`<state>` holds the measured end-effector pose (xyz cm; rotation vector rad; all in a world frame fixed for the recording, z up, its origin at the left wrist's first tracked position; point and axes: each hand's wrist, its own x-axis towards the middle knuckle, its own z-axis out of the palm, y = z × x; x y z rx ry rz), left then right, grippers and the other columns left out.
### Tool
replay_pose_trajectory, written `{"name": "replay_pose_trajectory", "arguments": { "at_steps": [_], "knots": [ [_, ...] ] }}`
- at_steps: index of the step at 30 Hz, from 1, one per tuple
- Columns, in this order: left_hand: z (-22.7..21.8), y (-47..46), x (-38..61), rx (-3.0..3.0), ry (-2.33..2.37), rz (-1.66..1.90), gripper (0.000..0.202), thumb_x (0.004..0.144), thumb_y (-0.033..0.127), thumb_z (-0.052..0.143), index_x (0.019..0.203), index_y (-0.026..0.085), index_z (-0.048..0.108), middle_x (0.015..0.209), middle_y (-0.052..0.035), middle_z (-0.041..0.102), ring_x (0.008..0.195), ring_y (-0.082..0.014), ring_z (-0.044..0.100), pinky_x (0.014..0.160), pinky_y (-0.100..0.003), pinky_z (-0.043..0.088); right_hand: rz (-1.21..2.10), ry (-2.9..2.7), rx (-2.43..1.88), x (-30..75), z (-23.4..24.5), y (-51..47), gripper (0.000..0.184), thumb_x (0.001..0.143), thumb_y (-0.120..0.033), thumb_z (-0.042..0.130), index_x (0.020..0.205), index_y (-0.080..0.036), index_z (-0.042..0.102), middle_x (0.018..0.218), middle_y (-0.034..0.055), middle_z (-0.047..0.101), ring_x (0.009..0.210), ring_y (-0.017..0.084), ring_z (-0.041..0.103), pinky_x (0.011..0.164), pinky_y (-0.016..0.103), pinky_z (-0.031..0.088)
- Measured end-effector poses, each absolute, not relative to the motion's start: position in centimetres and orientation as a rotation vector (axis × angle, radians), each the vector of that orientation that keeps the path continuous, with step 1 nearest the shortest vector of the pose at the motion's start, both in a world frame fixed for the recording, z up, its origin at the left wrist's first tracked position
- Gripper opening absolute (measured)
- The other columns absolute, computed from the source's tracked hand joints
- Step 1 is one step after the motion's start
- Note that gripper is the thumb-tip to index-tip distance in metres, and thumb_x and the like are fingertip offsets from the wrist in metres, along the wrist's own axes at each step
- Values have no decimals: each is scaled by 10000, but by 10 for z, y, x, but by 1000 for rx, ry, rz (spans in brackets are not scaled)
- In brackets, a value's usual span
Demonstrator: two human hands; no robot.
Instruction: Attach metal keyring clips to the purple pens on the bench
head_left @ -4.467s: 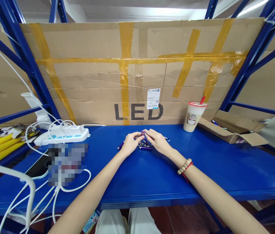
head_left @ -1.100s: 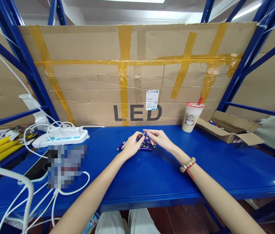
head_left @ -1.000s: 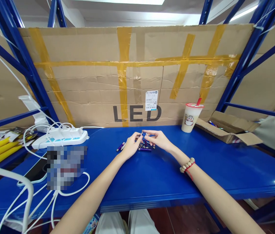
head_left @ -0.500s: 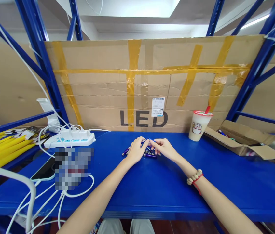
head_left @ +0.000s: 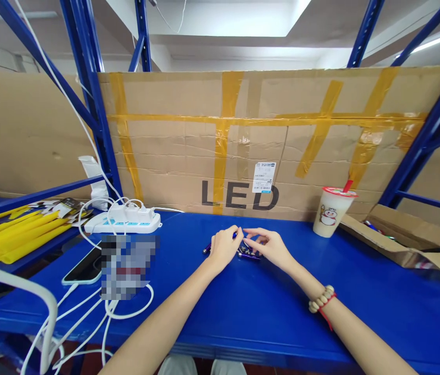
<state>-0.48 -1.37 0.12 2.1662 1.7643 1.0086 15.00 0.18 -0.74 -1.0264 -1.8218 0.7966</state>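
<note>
My left hand rests on the blue table with its fingers curled round a small purple pen-like piece whose tip shows at the fingertips. Just to its right, my right hand hovers with thumb and forefinger pinched close, fingers bent, over a little heap of small purple and metal parts. What the right fingers pinch is too small to make out. Another purple piece lies left of my left hand.
A white power strip with cables and a phone lie at the left. Yellow tubes fill the left shelf. A drink cup and an open cardboard box stand at the right. A taped cardboard sheet backs the table.
The camera has tilted up and turned left, so everything sits lower and further right in the picture. My hands have drawn slightly apart, the right fingers now lifted off the left.
</note>
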Motion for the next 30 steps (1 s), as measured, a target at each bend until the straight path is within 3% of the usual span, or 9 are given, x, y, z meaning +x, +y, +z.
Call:
{"name": "replay_pose_trajectory", "arguments": {
  "at_steps": [7, 11, 17, 30],
  "knots": [
    [3, -12, -4, 2196, 1738, 943, 348, 910, 366, 263, 778, 227, 554, 745, -19, 663, 748, -171, 623, 560, -230, 292, 501, -2049, -952, 150, -10, 0, 337, 819, -447, 497, 921, -163, 646, 754, 35, 631, 516, 101, 534, 520, 242, 439],
    [2, -13, -3, 2266, 1665, 924, 346, 915, 358, 256, 780, 220, 543, 785, -23, 667, 768, -171, 623, 586, -230, 312, 199, -2255, -974, 152, -6, -4, 306, 873, -388, 432, 738, -173, 602, 649, 8, 557, 567, 106, 481, 566, 233, 381],
    [1, -13, -2, 2302, 1670, 858, 331, 917, 324, 255, 797, 213, 543, 799, -32, 669, 763, -171, 624, 594, -232, 321, 184, -2304, -942, 153, -7, -5, 281, 895, -326, 405, 702, -170, 536, 652, -4, 501, 577, 99, 436, 584, 222, 355],
    [-3, -16, 2, 2329, 1672, 911, 343, 914, 322, 233, 807, 206, 538, 762, -42, 648, 716, -166, 598, 587, -231, 315, -11, -2308, -901, 157, -3, -5, 287, 887, -299, 428, 661, -170, 549, 606, -3, 462, 554, 102, 398, 546, 223, 309]
  ]
}}
